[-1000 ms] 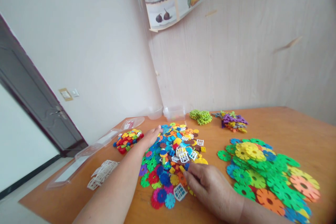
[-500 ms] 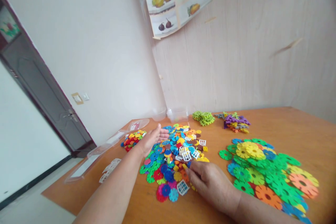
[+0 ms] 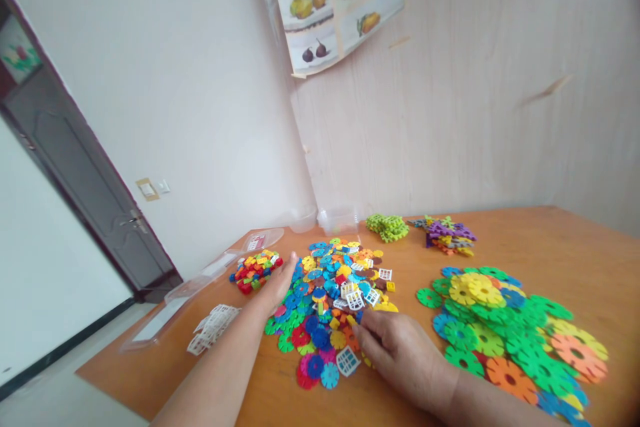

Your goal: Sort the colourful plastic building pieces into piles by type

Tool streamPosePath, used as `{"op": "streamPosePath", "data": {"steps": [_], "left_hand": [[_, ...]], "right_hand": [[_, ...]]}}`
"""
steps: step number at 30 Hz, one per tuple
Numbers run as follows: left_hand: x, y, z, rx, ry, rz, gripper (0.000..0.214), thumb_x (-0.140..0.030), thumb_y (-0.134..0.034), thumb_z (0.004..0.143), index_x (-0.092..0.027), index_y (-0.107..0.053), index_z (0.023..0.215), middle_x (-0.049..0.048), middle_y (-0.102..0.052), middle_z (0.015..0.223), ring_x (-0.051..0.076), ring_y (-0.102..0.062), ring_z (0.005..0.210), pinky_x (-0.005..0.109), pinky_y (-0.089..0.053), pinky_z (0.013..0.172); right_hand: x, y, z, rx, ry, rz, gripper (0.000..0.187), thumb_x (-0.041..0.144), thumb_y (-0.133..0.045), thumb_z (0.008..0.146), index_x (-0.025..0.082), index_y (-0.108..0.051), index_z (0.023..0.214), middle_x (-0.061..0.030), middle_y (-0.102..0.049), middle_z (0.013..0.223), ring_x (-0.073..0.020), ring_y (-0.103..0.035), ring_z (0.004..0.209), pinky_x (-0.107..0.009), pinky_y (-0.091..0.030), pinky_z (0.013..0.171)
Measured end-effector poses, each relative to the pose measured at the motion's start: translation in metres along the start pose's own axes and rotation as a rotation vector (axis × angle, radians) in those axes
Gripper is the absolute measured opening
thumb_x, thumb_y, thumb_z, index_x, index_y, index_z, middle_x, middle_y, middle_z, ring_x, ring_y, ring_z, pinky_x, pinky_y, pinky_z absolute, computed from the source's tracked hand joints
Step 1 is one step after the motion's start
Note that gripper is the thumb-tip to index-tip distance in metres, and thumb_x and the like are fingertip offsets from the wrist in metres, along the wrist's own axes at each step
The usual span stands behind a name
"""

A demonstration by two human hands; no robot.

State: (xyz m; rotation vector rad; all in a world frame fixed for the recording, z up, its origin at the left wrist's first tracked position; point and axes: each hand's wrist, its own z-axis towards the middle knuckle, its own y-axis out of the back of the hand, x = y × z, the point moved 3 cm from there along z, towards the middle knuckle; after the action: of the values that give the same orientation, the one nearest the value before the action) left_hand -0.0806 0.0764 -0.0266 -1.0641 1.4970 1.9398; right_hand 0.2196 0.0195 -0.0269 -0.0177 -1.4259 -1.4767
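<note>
A heap of small coloured snowflake discs (image 3: pixel 333 293) mixed with white window pieces lies in the middle of the orange table (image 3: pixel 550 240). My left hand (image 3: pixel 278 283) rests flat against the heap's left edge, fingers stretched out, beside a small pile of red, yellow and blue bits (image 3: pixel 254 267). My right hand (image 3: pixel 400 350) lies palm down at the heap's near right edge, fingers curled onto the discs; what they pinch, if anything, is hidden. A white window piece (image 3: pixel 347 361) lies just left of it.
Large green, yellow and orange discs (image 3: pixel 510 333) are spread at the right. Lime pieces (image 3: pixel 387 225) and purple pieces (image 3: pixel 447 232) sit at the back. White grid pieces (image 3: pixel 213 327) and a clear lid (image 3: pixel 200 280) lie left; clear tubs (image 3: pixel 337 217) stand by the wall.
My left hand has drawn back from the heap's top to its left edge and lies lower. My right hand has barely shifted. The view has tilted slightly.
</note>
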Motion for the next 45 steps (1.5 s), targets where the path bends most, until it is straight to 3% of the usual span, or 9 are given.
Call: {"op": "streamPosePath", "data": {"steps": [3, 8, 13, 20, 26, 34, 39, 45], "left_hand": [[-0.006, -0.009, 0.000, 0.078, 0.002, -0.125, 0.084, -0.075, -0.019, 0.092, -0.018, -0.051, 0.143, 0.0120, -0.045, 0.152, 0.023, -0.042, 0.142, 0.037, -0.035, 0.116], [-0.028, -0.020, -0.005, 0.149, -0.018, -0.247, 0.083, -0.077, -0.024, 0.090, -0.016, -0.062, 0.132, 0.0136, -0.053, 0.146, 0.025, -0.048, 0.137, 0.038, -0.034, 0.116], [-0.046, -0.031, -0.013, 0.131, -0.014, -0.209, 0.075, -0.076, -0.035, 0.088, -0.019, -0.068, 0.124, 0.0110, -0.057, 0.142, 0.027, -0.049, 0.136, 0.039, -0.035, 0.114], [-0.064, -0.038, -0.020, 0.091, -0.039, -0.200, 0.074, -0.076, -0.039, 0.087, -0.018, -0.069, 0.121, 0.0107, -0.062, 0.138, 0.028, -0.052, 0.133, 0.038, -0.037, 0.113], [-0.081, -0.046, -0.028, 0.074, -0.123, -0.197, 0.062, -0.066, -0.051, 0.087, -0.017, -0.068, 0.121, 0.0109, -0.068, 0.127, 0.030, -0.058, 0.124, 0.040, -0.042, 0.107], [-0.091, -0.060, -0.034, 0.008, -0.193, 0.009, 0.038, -0.044, -0.050, 0.091, -0.018, -0.070, 0.110, 0.0063, -0.074, 0.112, 0.023, -0.065, 0.108, 0.031, -0.047, 0.096], [-0.097, -0.071, -0.035, -0.025, -0.256, 0.308, 0.025, -0.023, -0.057, 0.082, -0.021, -0.074, 0.101, 0.0046, -0.074, 0.110, 0.021, -0.065, 0.105, 0.030, -0.046, 0.095], [-0.104, -0.080, -0.042, 0.004, -0.379, 0.568, 0.021, -0.027, -0.065, 0.076, -0.024, -0.075, 0.094, 0.0043, -0.072, 0.108, 0.024, -0.062, 0.103, 0.033, -0.047, 0.092]], "right_hand": [[0.001, 0.000, 0.001, -0.006, 0.004, -0.006, 0.032, 0.038, -0.039, 0.098, 0.022, -0.049, 0.071, 0.0004, -0.061, 0.071, -0.0112, -0.048, 0.061, -0.025, -0.028, 0.058], [0.001, 0.001, 0.000, -0.002, -0.002, -0.009, 0.033, 0.038, -0.039, 0.098, 0.021, -0.049, 0.071, 0.0008, -0.060, 0.069, -0.0106, -0.047, 0.059, -0.025, -0.027, 0.056], [0.002, 0.002, -0.001, -0.012, 0.013, -0.027, 0.033, 0.037, -0.039, 0.098, 0.021, -0.051, 0.072, 0.0001, -0.061, 0.070, -0.0108, -0.048, 0.059, -0.026, -0.027, 0.056], [0.003, 0.002, 0.000, -0.011, 0.014, -0.031, 0.034, 0.039, -0.038, 0.098, 0.022, -0.050, 0.071, 0.0001, -0.062, 0.070, -0.0113, -0.049, 0.061, -0.025, -0.027, 0.057], [0.004, 0.002, -0.001, -0.019, 0.027, -0.054, 0.031, 0.036, -0.041, 0.097, 0.022, -0.050, 0.071, -0.0006, -0.064, 0.072, -0.0116, -0.050, 0.062, -0.025, -0.028, 0.058], [0.004, 0.002, 0.000, -0.027, 0.043, -0.107, 0.030, 0.036, -0.041, 0.097, 0.022, -0.054, 0.073, -0.0017, -0.066, 0.074, -0.0119, -0.052, 0.064, -0.025, -0.028, 0.059], [0.004, 0.001, 0.002, -0.029, 0.041, -0.122, 0.030, 0.036, -0.041, 0.097, 0.022, -0.055, 0.074, -0.0010, -0.066, 0.073, -0.0114, -0.051, 0.062, -0.026, -0.025, 0.057], [0.003, 0.001, 0.001, -0.013, 0.039, -0.109, 0.029, 0.036, -0.042, 0.096, 0.022, -0.055, 0.074, -0.0014, -0.068, 0.075, -0.0115, -0.053, 0.063, -0.026, -0.025, 0.057]]}}
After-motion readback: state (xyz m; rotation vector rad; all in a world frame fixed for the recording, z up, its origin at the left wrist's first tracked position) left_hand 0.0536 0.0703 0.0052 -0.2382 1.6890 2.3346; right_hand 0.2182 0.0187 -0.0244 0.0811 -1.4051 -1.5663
